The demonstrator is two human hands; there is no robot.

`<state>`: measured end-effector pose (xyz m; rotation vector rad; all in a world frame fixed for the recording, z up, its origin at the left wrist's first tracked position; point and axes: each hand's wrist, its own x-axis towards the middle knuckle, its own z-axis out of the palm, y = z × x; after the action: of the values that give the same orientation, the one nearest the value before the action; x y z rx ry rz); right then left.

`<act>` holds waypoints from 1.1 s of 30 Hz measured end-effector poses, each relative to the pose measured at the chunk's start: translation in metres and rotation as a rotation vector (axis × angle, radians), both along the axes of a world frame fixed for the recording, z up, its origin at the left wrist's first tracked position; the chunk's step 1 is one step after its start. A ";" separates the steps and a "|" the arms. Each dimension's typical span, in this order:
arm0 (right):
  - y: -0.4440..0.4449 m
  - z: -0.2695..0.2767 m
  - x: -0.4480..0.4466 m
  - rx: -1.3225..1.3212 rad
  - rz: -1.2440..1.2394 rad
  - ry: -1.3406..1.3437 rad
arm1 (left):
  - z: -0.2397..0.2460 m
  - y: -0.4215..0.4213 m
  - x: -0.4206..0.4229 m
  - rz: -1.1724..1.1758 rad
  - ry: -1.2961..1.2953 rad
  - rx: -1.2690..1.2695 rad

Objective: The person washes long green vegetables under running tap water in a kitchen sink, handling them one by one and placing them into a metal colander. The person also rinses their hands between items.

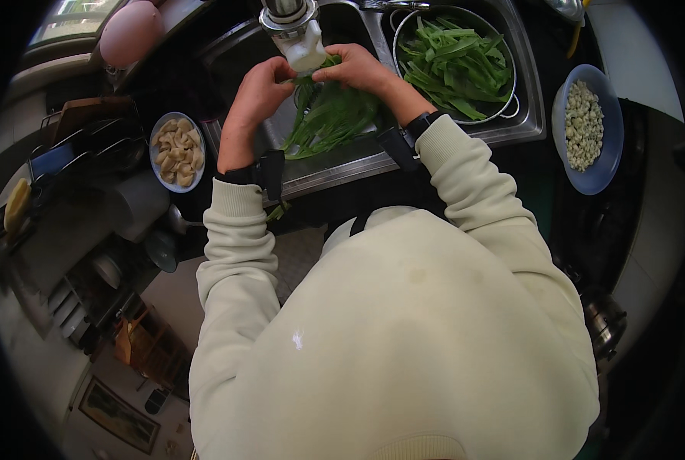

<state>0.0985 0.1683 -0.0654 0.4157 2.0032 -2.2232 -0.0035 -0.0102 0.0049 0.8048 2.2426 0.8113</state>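
Note:
Both my hands are over the left basin of a stainless steel sink (342, 174), just below the tap (305, 49). A bunch of long leafy greens (339, 118) hangs from my fingers into the basin. My left hand (260, 92) pinches stems at the upper left of the bunch. With thumb and fingers, my right hand (357, 69) grips the top of the bunch; the tap's white outlet partly covers the spot between the hands. In the right basin, a metal pot (514, 80) with side handles holds torn or cut green leaves (457, 69).
Left of the sink stands a bowl (178, 188) of dumplings (177, 152), with a ladle (177, 219) nearer me. On the right, a blue bowl (612, 135) contains pale chopped food (584, 126). A pink rounded object (131, 34) is by the window. A green scrap (278, 211) lies at the counter's front edge.

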 end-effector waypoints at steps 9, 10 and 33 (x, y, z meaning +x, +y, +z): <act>0.012 0.024 0.000 -0.009 -0.088 0.028 | 0.015 0.028 0.001 0.355 -0.482 0.512; 0.013 0.026 -0.001 -0.009 -0.088 0.045 | 0.013 0.029 0.000 0.319 -0.449 0.494; 0.013 0.022 -0.003 0.126 -0.044 0.029 | 0.000 0.025 0.018 0.429 -0.404 0.623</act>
<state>0.0954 0.1816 -0.0430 0.4470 2.1774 -2.1470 0.0147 0.0148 0.0054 0.3547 1.8183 1.7576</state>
